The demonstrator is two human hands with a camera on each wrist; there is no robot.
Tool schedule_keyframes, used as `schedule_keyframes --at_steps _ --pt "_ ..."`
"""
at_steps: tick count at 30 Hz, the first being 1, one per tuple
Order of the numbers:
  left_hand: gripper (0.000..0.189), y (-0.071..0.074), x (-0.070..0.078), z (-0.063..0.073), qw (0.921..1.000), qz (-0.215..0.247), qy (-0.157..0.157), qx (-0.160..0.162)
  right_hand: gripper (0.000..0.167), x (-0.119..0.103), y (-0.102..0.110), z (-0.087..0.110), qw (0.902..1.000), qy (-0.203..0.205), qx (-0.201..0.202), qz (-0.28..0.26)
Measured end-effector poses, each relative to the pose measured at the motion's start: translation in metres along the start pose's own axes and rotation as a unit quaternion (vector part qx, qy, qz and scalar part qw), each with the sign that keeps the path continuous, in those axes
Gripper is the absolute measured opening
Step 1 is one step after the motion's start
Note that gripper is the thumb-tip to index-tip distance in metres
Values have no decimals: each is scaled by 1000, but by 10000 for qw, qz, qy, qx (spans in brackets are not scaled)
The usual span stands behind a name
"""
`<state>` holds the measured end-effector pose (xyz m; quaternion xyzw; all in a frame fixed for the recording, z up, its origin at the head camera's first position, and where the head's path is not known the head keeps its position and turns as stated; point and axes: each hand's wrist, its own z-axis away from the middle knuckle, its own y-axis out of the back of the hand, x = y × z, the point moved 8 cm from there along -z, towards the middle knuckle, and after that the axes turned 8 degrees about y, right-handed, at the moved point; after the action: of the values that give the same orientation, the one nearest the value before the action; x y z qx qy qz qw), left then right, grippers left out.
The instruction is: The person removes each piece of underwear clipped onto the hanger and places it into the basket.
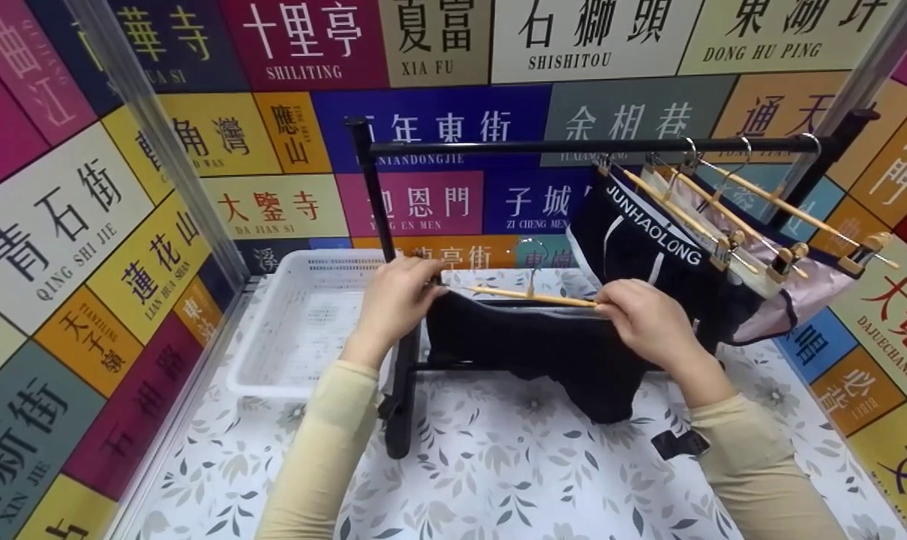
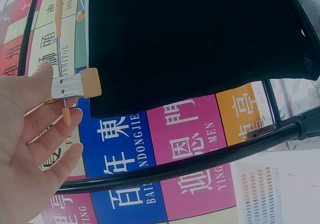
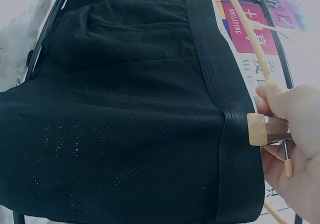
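A pair of black underpants [image 1: 528, 341] hangs by its waistband from a wooden clip hanger [image 1: 509, 293], below the rail and apart from it. My left hand [image 1: 399, 296] holds the hanger's left end; in the left wrist view, thumb and fingers are around its metal clip [image 2: 67, 86], whose wooden pad bites the waistband edge. At the other end, my right hand [image 1: 652, 322] pinches the right clip [image 3: 257, 129], which also grips the waistband. The hanger's hook [image 1: 533, 255] points upward, free. The fabric's lower right part droops lower than the left.
A black garment rack [image 1: 483, 147] stands on the leaf-patterned tabletop [image 1: 483, 465]. Several clip hangers with underwear [image 1: 652, 225] hang at its right end. A white plastic basket [image 1: 254, 352] sits behind the rack's left leg. Sign-printed walls [image 1: 70, 180] enclose the table.
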<state>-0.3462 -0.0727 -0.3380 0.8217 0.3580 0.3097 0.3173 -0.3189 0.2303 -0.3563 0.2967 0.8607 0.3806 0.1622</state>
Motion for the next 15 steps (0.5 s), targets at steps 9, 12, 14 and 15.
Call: schedule_keyframes --at_steps 9,12,14,15 --pt "27 5 3 18 9994 6 -212 290 13 2 -9 3 9999 -17 6 -149" --pt "27 5 1 24 9997 -4 -118 212 13 1 -13 4 9998 17 44 -205" --pt "27 5 0 29 9999 -5 -37 163 13 0 -17 5 9996 37 40 -265" --pt "27 5 -1 31 9999 1 3 147 13 0 -18 5 9996 46 32 -288"
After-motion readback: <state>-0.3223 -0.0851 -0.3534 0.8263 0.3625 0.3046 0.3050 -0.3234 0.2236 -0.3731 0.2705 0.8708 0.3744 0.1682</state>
